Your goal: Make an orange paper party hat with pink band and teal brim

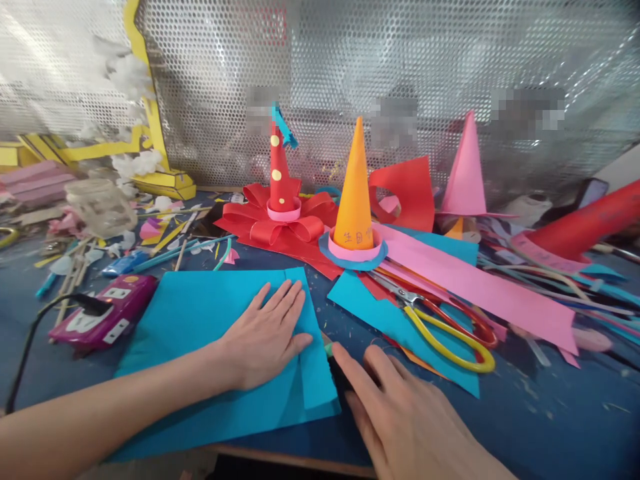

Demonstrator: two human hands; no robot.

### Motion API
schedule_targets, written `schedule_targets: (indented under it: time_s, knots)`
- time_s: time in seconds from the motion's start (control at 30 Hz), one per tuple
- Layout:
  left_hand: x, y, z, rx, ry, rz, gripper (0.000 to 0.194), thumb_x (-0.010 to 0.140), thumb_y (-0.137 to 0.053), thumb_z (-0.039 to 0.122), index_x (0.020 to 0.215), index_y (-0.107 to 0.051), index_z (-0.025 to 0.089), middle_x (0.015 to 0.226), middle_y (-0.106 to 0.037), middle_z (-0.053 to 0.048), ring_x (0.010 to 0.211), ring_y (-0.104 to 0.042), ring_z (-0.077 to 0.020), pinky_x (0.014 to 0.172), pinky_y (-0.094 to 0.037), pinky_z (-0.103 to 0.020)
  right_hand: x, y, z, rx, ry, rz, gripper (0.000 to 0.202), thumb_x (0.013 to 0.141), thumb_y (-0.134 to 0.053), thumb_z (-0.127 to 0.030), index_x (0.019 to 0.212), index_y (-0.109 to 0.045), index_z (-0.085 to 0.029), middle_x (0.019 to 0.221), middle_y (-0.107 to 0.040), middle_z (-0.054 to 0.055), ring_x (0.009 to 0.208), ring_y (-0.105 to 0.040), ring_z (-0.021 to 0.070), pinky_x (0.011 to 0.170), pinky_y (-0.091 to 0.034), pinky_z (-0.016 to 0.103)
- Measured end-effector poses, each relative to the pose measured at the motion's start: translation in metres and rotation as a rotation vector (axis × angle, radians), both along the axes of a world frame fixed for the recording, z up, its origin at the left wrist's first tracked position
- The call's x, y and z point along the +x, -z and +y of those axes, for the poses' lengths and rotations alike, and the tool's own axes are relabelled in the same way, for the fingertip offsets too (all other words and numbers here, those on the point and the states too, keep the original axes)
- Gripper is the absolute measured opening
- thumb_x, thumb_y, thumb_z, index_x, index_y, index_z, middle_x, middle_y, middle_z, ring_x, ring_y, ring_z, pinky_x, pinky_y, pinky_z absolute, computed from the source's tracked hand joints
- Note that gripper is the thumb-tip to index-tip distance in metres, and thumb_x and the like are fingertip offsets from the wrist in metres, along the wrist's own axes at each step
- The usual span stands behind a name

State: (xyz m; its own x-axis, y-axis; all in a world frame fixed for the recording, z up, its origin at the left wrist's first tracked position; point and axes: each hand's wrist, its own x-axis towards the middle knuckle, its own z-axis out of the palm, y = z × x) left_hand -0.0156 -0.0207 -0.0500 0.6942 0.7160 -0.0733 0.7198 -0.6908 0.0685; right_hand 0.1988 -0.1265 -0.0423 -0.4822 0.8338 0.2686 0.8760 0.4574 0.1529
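Note:
My left hand point(270, 333) lies flat on a blue sheet of paper point(200, 313), fingers stretched out and empty. Along the sheet's right side runs a folded strip point(317, 383). My right hand point(400, 400) is at that edge, its fingers bent round a dark thing with a pale green tip point(329, 349); most of it is hidden, so I cannot tell its kind. Beyond this hand, scissors point(440, 327) with one yellow and one red handle rest on blue paper scraps point(370, 313).
Behind stand a red dotted cone hat point(281, 173), an orange cone hat point(356, 193) and a pink cone point(465, 173). A purple power strip point(107, 313) with a black cord sits left of the sheet. Pink paper strips point(480, 283) lie to the right; a jar point(103, 207) stands at left.

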Motion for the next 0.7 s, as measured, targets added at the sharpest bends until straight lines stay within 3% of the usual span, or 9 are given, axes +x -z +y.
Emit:
schedule_targets:
  time_s: [0.23, 0.57, 0.7]
  knots:
    - [0.0, 0.0, 0.0, 0.009, -0.003, 0.017, 0.076, 0.097, -0.004, 0.06, 0.153, -0.014, 0.01, 0.159, -0.005, -0.01, 0.148, -0.003, -0.0284, 0.119, -0.011, -0.054, -0.004, 0.001, 0.003, 0.007, -0.003, -0.032, 0.054, 0.08, -0.042, -0.017, 0.134, -0.045, -0.015, 0.091, -0.062, 0.011, 0.066, -0.065, 0.0236, 0.044, -0.051, 0.031]
    - [0.0, 0.001, -0.001, -0.002, 0.004, 0.013, 0.074, 0.097, -0.005, 0.058, 0.153, -0.013, 0.01, 0.159, -0.004, -0.01, 0.148, -0.002, -0.0283, 0.119, -0.011, -0.055, -0.003, 0.005, 0.005, 0.019, 0.027, -0.062, 0.055, 0.079, -0.045, -0.016, 0.135, -0.044, -0.016, 0.092, -0.064, 0.011, 0.072, -0.065, 0.028, 0.048, -0.051, 0.036]
    - [-0.001, -0.001, -0.001, -0.006, -0.002, 0.014, 0.072, 0.098, -0.006, 0.056, 0.153, -0.014, 0.011, 0.16, -0.003, -0.01, 0.148, -0.002, -0.0284, 0.119, -0.011, -0.055, -0.008, 0.005, 0.01, -0.044, 0.062, -0.025, 0.059, 0.08, -0.043, -0.014, 0.139, -0.038, -0.017, 0.103, -0.063, 0.012, 0.081, -0.064, 0.03, 0.054, -0.052, 0.039]
